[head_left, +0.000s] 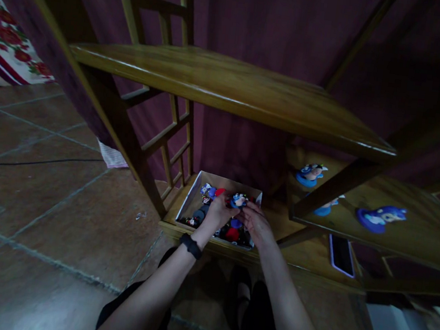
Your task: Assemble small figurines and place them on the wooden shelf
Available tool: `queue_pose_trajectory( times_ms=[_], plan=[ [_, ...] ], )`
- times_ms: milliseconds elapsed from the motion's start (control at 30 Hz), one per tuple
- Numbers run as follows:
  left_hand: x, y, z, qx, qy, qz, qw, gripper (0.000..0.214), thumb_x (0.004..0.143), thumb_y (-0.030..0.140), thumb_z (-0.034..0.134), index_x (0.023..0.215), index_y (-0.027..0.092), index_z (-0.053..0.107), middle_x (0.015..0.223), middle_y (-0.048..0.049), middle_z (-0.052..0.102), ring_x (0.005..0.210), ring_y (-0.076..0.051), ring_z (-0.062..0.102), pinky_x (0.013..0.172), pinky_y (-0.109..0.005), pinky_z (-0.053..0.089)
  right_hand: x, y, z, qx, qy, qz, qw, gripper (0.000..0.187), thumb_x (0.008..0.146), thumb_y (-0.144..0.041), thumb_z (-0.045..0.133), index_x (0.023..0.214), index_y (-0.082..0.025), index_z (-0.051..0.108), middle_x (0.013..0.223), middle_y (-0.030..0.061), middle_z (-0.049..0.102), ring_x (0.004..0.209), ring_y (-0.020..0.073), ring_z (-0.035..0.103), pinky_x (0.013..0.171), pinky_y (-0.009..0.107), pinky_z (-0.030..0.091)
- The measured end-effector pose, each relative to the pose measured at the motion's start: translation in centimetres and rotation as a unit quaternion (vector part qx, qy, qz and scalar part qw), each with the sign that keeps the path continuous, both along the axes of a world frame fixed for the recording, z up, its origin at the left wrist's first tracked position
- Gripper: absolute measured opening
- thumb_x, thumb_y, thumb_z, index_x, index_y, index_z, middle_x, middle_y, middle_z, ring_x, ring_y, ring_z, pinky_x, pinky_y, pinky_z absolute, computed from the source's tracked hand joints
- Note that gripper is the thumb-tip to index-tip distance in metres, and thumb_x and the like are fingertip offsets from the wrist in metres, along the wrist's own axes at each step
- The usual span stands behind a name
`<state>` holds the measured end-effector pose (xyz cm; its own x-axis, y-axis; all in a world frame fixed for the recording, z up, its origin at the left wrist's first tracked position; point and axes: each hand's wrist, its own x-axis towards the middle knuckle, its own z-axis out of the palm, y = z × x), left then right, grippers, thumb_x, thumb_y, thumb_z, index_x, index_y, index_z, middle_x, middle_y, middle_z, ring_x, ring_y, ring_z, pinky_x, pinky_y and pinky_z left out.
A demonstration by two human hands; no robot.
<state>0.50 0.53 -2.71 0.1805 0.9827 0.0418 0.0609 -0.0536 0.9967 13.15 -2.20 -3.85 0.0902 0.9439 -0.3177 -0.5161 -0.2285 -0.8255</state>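
Note:
A small figurine with a blue base (pixel 238 201) is held over a shallow white-edged box (pixel 186 202). My left hand (pixel 218 215), with a black band on its wrist, closes on the figurine from the left. From the right, the fingers of my right hand (pixel 255 223) close on it too. Several other figurines lie jumbled in the box, among them a blue and white one (pixel 206 189) and a red piece (pixel 232 233). My hands hide part of the box's contents.
The box stands on the low wooden shelf (pixel 301 255), under a higher shelf board (pixel 229 84). On the right-hand shelf stand a blue-based figurine (pixel 309 175) and a blue animal figurine (pixel 383 218). A phone (pixel 342 256) lies below them. A black cable (pixel 37 161) crosses the tiled floor.

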Motion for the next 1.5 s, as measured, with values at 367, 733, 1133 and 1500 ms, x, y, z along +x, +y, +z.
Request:
queue_pose_trajectory(
  times_ms=[367, 733, 1133, 1500],
  plan=[
    [-0.11, -0.19, 0.65, -0.125, -0.150, -0.009, 0.981, 0.035, 0.045, 0.018, 0.076, 0.078, 0.011, 0.066, 0.073, -0.0038, 0.066, 0.066, -0.014, 0.058, 0.066, -0.026, 0.043, 0.06, -0.17, 0.55, 0.014, -0.015, 0.011, 1.000, 0.022, 0.064, -0.016, 0.065, 0.085, -0.019, 0.061, 0.081, 0.0014, 0.070, 0.075, 0.0157, 0.066, 0.075, 0.032, 0.052],
    [-0.06, -0.31, 0.38, -0.153, -0.196, 0.003, 0.969, 0.035, 0.048, 0.023, 0.078, 0.079, 0.011, 0.065, 0.072, -0.0023, 0.065, 0.064, -0.011, 0.057, 0.066, -0.025, 0.042, 0.14, -0.25, 0.86, 0.013, -0.011, 0.012, 1.000, 0.024, 0.064, -0.022, 0.068, 0.086, -0.019, 0.060, 0.080, 0.0012, 0.069, 0.071, 0.0143, 0.066, 0.075, 0.031, 0.052],
    [0.08, -0.40, 0.53, -0.128, -0.179, 0.037, 0.975, 0.041, 0.043, 0.022, 0.080, 0.077, 0.013, 0.058, 0.069, 0.0013, 0.061, 0.064, -0.011, 0.054, 0.062, -0.023, 0.040, -0.26, -0.42, 0.92, 0.012, 0.007, 0.015, 1.000, 0.025, 0.064, -0.022, 0.069, 0.087, -0.019, 0.061, 0.082, 0.0021, 0.069, 0.078, 0.0165, 0.066, 0.073, 0.031, 0.053],
    [-0.21, -0.29, 0.54, -0.099, -0.143, 0.020, 0.985, 0.033, 0.050, 0.018, 0.073, 0.080, 0.013, 0.059, 0.071, -0.0002, 0.063, 0.066, -0.013, 0.057, 0.064, -0.024, 0.042, -0.40, 0.15, 0.56, 0.017, 0.018, 0.000, 1.000, 0.023, 0.062, -0.020, 0.069, 0.084, -0.018, 0.061, 0.084, 0.0028, 0.070, 0.080, 0.0156, 0.065, 0.078, 0.031, 0.051]
  ],
)
